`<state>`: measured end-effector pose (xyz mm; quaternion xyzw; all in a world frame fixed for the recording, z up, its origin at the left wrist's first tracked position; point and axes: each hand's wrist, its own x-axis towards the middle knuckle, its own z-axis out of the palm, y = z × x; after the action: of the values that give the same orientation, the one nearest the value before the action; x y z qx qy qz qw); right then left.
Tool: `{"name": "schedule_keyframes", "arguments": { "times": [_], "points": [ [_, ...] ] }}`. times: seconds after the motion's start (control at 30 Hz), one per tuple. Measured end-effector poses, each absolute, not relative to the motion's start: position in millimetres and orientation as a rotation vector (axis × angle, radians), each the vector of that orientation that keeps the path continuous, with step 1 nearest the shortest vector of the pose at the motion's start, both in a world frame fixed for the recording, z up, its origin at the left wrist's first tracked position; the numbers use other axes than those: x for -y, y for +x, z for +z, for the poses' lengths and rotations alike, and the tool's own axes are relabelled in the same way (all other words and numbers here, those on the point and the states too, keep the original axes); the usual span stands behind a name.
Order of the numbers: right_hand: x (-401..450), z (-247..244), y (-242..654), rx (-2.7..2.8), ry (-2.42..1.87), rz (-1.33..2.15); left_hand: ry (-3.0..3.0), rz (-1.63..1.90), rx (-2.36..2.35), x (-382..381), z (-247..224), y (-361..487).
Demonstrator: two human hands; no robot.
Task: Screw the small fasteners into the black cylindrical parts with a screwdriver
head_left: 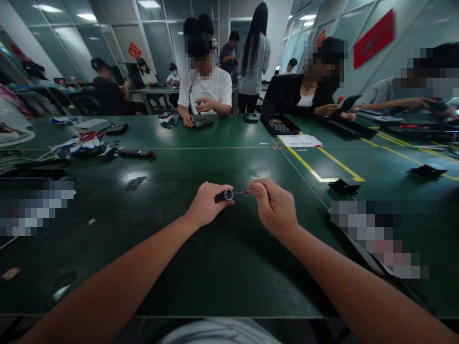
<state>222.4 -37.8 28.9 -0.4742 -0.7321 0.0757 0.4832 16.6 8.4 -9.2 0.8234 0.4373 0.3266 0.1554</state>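
My left hand [207, 204] is wrapped round a black cylinder [219, 196], which looks like a small flashlight tube. Its round open end, with a pale rim, faces right. In my right hand [275, 206] is a thin metal-shafted tool [247, 191] with a red part, pinched between thumb and fingers. The shaft points left, its tip at or close to the tube's open end; I cannot tell whether it goes inside. My fist hides most of the tool's handle. Both hands are above the green table [229, 282].
Gloves [84, 147] and a pen-like black tool [136, 153] lie at the left. To the right are a black bracket-like piece [344, 186], a white paper [300, 140] and a black parts tray [279, 124]. Across the table sits a person in a white shirt [205, 88]; other people work around.
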Motion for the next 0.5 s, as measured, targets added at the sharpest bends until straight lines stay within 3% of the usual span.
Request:
{"name": "schedule_keyframes", "arguments": {
  "times": [0.5],
  "points": [
    [40.0, 29.6, 220.9, 1.864, -1.093, 0.084, 2.353, 0.955, -1.238, -11.1, -15.6, 14.9]
  ]
}}
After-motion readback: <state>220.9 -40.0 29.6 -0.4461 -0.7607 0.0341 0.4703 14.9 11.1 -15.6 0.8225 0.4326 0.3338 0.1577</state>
